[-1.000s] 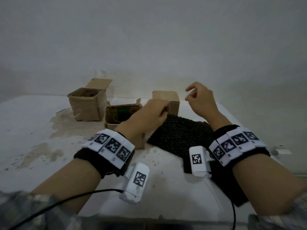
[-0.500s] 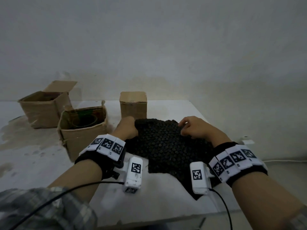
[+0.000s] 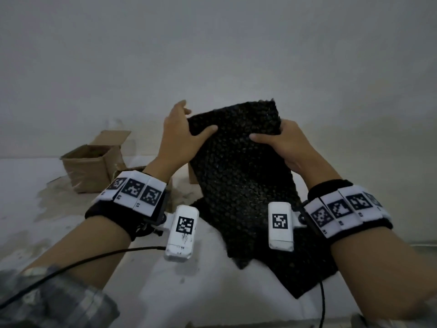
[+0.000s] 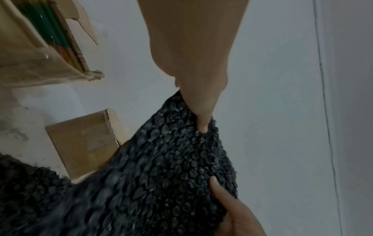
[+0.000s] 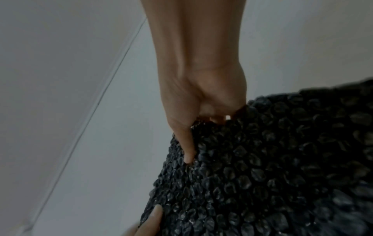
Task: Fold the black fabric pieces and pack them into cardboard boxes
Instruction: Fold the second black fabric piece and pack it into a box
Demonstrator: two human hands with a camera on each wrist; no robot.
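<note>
A black bumpy fabric piece (image 3: 241, 171) hangs upright in front of me, lifted off the white table (image 3: 165, 280). My left hand (image 3: 186, 134) pinches its upper left edge, thumb on the near face and fingers behind. My right hand (image 3: 279, 142) pinches the upper right edge the same way. The cloth's lower end trails down to more black fabric (image 3: 305, 271) lying on the table by my right wrist. In the left wrist view the left thumb (image 4: 201, 115) presses into the fabric (image 4: 161, 183). The right wrist view shows the right hand (image 5: 191, 127) gripping the cloth (image 5: 272, 159).
An open cardboard box (image 3: 89, 166) stands at the back left. A second open box (image 4: 40, 52) with green inside sits nearer, mostly hidden behind my left wrist. A small closed box (image 4: 84, 143) stands behind the fabric. The table's right edge lies near my right arm.
Both hands have gripped the fabric's far edge and raised it from the table to an upright hang. One second ago the right hand was free above it.
</note>
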